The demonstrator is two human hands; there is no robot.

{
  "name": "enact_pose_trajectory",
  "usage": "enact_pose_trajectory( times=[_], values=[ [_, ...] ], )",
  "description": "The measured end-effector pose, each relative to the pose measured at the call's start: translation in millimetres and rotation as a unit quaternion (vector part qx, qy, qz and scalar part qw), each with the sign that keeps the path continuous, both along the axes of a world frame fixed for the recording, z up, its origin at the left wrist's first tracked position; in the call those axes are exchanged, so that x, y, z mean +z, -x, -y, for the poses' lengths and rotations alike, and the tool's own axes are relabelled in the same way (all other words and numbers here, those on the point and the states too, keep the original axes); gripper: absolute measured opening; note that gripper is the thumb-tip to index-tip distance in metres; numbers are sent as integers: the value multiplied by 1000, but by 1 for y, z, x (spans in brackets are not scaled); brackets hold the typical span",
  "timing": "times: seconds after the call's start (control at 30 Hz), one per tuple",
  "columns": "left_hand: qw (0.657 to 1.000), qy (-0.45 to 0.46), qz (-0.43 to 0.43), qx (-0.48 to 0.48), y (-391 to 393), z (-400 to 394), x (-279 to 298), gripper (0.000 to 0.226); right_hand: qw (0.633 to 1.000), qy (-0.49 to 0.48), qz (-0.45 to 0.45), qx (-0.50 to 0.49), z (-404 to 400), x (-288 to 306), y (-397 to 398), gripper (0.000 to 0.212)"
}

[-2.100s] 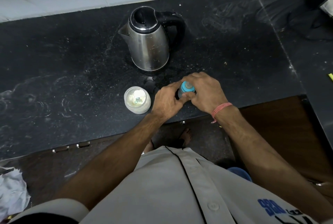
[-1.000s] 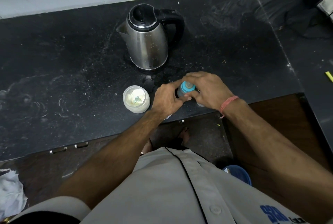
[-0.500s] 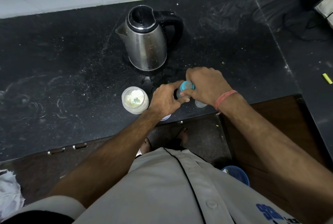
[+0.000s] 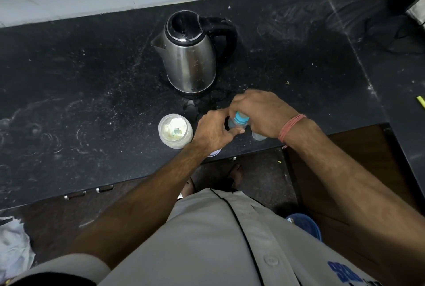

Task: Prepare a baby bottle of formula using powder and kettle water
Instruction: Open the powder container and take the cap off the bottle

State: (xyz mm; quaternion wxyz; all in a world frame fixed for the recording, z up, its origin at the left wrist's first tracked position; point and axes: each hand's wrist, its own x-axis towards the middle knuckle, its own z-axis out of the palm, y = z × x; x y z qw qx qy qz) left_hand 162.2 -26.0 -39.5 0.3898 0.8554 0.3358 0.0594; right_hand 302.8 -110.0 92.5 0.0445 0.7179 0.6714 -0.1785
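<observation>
A small baby bottle [image 4: 236, 124] with a blue collar stands upright on the black counter [image 4: 92, 101] near its front edge. My left hand [image 4: 215, 130] grips the bottle's body from the left. My right hand [image 4: 259, 113] closes over the blue collar from the right and above. An open tub of pale formula powder [image 4: 175, 130], with a scoop lying in it, stands just left of my left hand. The steel kettle [image 4: 189, 53] with a black handle stands behind, lid shut. A clear cap [image 4: 258, 136] rests under my right hand.
A white lid [image 4: 215, 153] pokes out beneath my left wrist at the counter edge. Dark cloth and cables [image 4: 395, 33] lie at the far right. A yellow item [image 4: 421, 101] sits at the right edge. A blue bucket [image 4: 304, 224] stands on the floor.
My right hand has turned on the blue collar, the wrist swinging up and to the right. The left hand has kept its hold on the bottle, which stays in place.
</observation>
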Motion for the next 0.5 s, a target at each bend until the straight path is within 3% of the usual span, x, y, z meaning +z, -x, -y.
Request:
enact_pose_trajectory(
  times=[0.17, 0.37, 0.5],
  values=[
    [1000, 3, 7, -11, 1, -1, 0, 50, 999, -25, -43, -13, 11, -1, -7, 44],
    [999, 18, 23, -27, 0, -2, 5, 58, 961, -106, -101, -234, 48, -13, -2, 60],
    [998, 21, 59, 13, -1, -6, 4, 59, 949, -101, -87, -284, 70, -43, 27, 48]
  ],
)
